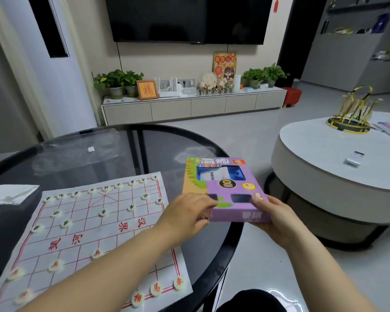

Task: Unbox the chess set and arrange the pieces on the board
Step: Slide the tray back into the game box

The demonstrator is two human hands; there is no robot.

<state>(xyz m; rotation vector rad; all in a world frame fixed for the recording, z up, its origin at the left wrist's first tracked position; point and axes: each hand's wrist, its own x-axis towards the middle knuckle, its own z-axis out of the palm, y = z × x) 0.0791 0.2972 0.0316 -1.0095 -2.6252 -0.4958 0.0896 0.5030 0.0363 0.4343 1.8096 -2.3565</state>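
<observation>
Purple cardboard chess-set box [225,192]: flat, printed lid facing up, with a clear window showing blue and white contents. It lies at the right edge of the round dark glass table [162,149], its near right corner out past the rim. Cannot tell whether its underside touches the glass.

Left hand [185,212]: fingers curled over the near left corner of the box, gripping it. Right hand [273,217]: thumb on top of the near right corner, fingers underneath, gripping it. The 2 hands are apart, 1 at each near corner.

White paper chessboard sheet with red grid lines [95,233]: flat on the glass, just left of the box. White round pieces with green characters [103,212] stand on its far half, white round pieces with red characters [155,288] on its near half; the left forearm hides part of the near rows.

Also on the table: crumpled clear plastic wrap [77,152] beyond the sheet, and a white folded tissue [9,194] at the left.

To the right, well apart, stands a white round coffee table [324,158] carrying a gold wire ornament [354,115].
</observation>
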